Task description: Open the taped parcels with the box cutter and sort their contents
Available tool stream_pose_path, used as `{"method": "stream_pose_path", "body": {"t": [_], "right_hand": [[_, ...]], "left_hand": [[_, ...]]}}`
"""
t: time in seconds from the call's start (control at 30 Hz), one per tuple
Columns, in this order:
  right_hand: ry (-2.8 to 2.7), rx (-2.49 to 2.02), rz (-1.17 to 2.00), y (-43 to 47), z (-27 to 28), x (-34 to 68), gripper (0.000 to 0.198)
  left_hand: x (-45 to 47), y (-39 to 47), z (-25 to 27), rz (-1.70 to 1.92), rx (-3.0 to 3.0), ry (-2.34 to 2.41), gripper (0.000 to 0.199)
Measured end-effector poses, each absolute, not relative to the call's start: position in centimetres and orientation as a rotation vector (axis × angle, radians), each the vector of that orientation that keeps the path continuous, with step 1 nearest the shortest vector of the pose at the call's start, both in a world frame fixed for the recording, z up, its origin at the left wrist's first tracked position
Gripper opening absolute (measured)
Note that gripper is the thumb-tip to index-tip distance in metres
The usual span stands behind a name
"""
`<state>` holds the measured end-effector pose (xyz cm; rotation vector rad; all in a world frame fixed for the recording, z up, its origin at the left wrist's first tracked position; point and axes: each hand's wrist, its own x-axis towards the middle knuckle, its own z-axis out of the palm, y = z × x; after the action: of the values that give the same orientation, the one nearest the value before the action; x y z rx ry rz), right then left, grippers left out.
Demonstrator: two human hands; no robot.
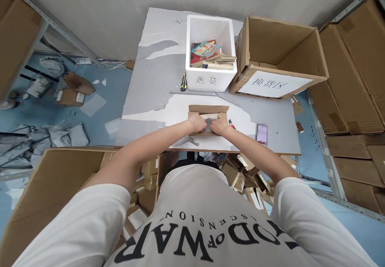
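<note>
Fingers of both hands, left hand (197,122) and right hand (219,126), clench one cardboard mailer (208,109).

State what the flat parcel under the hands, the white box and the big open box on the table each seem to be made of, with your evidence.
Flat parcel: brown cardboard, matte, with folded flaps; both the left hand and right hand press on it. White box: probably foam, given thick, dull white walls. Big open box: corrugated cardboard, matte brown, with a white paper label.
</note>
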<state>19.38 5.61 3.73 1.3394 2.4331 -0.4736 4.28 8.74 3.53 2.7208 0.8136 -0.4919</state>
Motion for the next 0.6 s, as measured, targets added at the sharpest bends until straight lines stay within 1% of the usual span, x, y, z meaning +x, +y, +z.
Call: {"method": "stream_pose_path", "body": {"t": [0.07,0.17,0.2,0.27,0.33,0.4,0.53,0.6], "right_hand": [[2.374,1.396,-0.399,4.6,3.8,20.3,0.028],[2.335,1.559,-0.232,2.5,4.0,22.7,0.035],[2.346,1.626,-0.192,1.7,3.9,23.5,0.042],[2.381,1.758,-0.187,0.2,3.1,25.0,0.061],[2.398,1.870,-0.263,-1.1,1.7,26.1,0.075],[2.403,1.959,-0.387,-2.0,-0.1,26.8,0.083],[2.466,2.079,-0.676,-2.6,-3.3,27.3,0.096],[2.482,2.083,-0.755,-2.7,-4.0,27.4,0.098]], "left_hand": [[3.6,7.8,3.5,-0.476,2.768,0.987,0.028],[1.6,5.8,3.4,-0.293,2.729,1.244,0.047],[0.9,5.1,3.4,-0.220,2.688,1.321,0.055],[-0.3,4.0,3.1,-0.112,2.596,1.450,0.075],[-1.3,3.3,2.4,-0.082,2.503,1.560,0.093],[-1.9,2.9,1.2,-0.095,2.417,1.641,0.107],[-2.8,2.5,-1.8,-0.022,2.270,1.633,0.126],[-3.0,2.4,-3.1,0.051,2.216,1.587,0.132]]}}
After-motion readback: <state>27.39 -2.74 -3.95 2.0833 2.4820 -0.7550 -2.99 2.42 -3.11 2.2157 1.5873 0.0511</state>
